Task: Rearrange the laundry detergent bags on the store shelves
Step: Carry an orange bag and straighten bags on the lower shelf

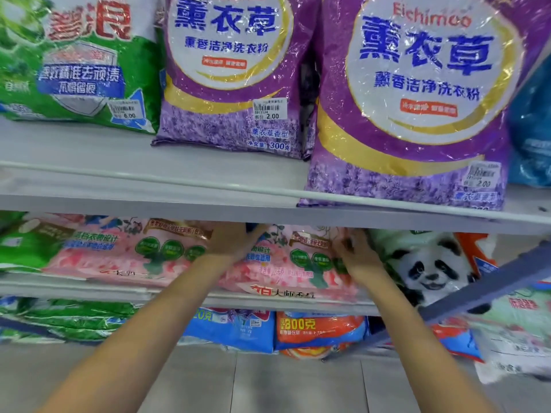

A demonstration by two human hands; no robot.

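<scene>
pink detergent bag [286, 272] lies mid-frame on the middle shelf [119, 289] between the hands, long axis running front to back, bottom edge nearest the camera. right hand [354, 248] curls round its right edge; left hand [235, 239] touches its left side, grip unclear.

Purple bags [411, 93] glossy crinkled plastic; shelf [119, 162] smooth matt grey.

Store shelving, three tiers, detergent bags on each.
Top shelf [119, 174]: green bag [83, 70], left purple bag [232, 70] set back, right purple bag [417, 99] at the front lip, blue bag [533, 129] far right, all upright. Middle shelf [89, 286]: small green bag [24, 248], left pink bag [119, 257] and right pink bag [292, 269] side by side, panda bag [429, 266]. Lowest tier: green pile [74, 317], light-blue bag [235, 329], orange bag [319, 329].
</scene>
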